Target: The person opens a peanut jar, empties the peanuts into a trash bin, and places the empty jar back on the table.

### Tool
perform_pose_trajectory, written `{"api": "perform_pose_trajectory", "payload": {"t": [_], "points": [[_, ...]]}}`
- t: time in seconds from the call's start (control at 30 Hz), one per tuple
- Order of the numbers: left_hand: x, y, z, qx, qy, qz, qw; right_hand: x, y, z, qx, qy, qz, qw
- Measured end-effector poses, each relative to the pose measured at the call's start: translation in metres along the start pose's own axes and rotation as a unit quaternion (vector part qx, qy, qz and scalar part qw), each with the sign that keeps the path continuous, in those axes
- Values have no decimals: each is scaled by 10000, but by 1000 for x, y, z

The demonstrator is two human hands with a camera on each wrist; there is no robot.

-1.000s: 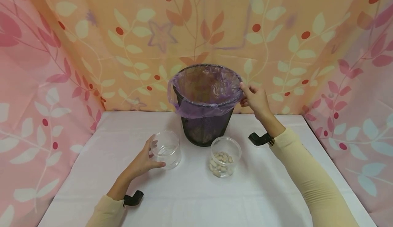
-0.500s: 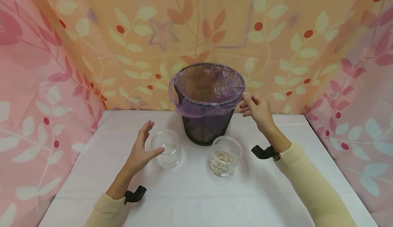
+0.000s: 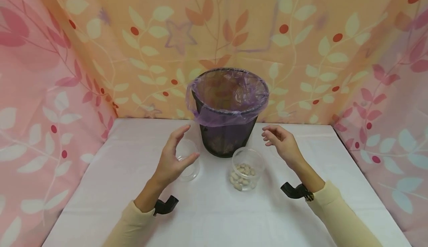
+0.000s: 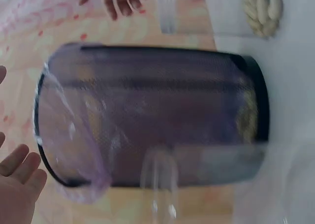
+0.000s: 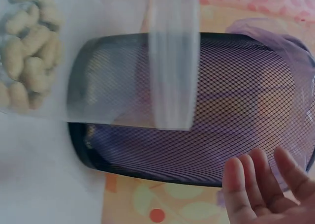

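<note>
My left hand is held with fingers and thumb spread, holding nothing. It partly hides a clear plastic tub standing upright on the table. My right hand hovers with loosely bent fingers, also holding nothing, to the right of a second clear tub. Whole peanuts in their shells lie in the lower part of that tub. In the right wrist view the peanuts show up close, and the fingers of my right hand are apart from the tub.
Behind the tubs stands a black mesh wastebasket lined with a purple plastic bag folded over its rim. Something pale brown shows through the mesh near its bottom. White cloth covers the table, and patterned curtains enclose three sides.
My left hand has let go of the left tub and moved right, in front of it. My right hand has left the wastebasket's rim and come down towards the peanut tub.
</note>
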State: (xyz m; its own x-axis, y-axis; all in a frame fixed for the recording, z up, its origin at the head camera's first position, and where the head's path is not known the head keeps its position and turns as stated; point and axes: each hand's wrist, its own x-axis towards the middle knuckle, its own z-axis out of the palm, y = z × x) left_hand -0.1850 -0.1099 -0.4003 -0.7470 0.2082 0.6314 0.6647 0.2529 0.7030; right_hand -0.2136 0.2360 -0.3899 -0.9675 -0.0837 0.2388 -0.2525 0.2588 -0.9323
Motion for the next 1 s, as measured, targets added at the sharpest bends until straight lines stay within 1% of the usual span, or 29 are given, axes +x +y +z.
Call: {"api": "perform_pose_trajectory", "payload": {"t": [0.03, 0.1, 0.13, 0.2, 0.33, 0.43, 0.57, 0.63, 0.7, 0.8, 0.9, 1.0], "points": [[2, 3, 4, -82, -80, 98, 9999, -3, 2, 0, -45, -131, -49, 9999], [5, 9, 14, -180, -257, 169, 9994, -9, 6, 0, -143, -362, -94, 9992], [5, 11, 20, -214, -350, 179, 9990, -11, 8, 0, -189, -447, -99, 9988], [5, 13, 31, -308, -564, 79, 9979, -15, 12, 0, -244, -589, -117, 9979], [-1, 9, 56, -444, -1022, -302, 9933, -23, 21, 0, -188, -896, -131, 9957], [-9, 3, 73, -656, -1354, -730, 9859, -29, 31, -1, -117, -1172, -143, 9929], [-17, -7, 91, -966, -1562, -1355, 9736, -36, 43, -1, -156, -1439, -140, 9894], [-19, -13, 99, -1034, -1616, -1592, 9684, -39, 49, 0, -270, -1510, -97, 9881], [-21, -19, 106, -1037, -1697, -1753, 9642, -41, 53, 2, -366, -1594, -46, 9865], [-23, -27, 115, -1033, -1884, -1921, 9576, -44, 60, 5, -362, -1789, 11, 9832], [-25, -33, 122, -1047, -2107, -2161, 9476, -47, 66, 10, -215, -1968, 103, 9801], [-26, -37, 128, -1049, -2280, -2306, 9401, -50, 72, 15, -119, -2039, 151, 9788]]}}
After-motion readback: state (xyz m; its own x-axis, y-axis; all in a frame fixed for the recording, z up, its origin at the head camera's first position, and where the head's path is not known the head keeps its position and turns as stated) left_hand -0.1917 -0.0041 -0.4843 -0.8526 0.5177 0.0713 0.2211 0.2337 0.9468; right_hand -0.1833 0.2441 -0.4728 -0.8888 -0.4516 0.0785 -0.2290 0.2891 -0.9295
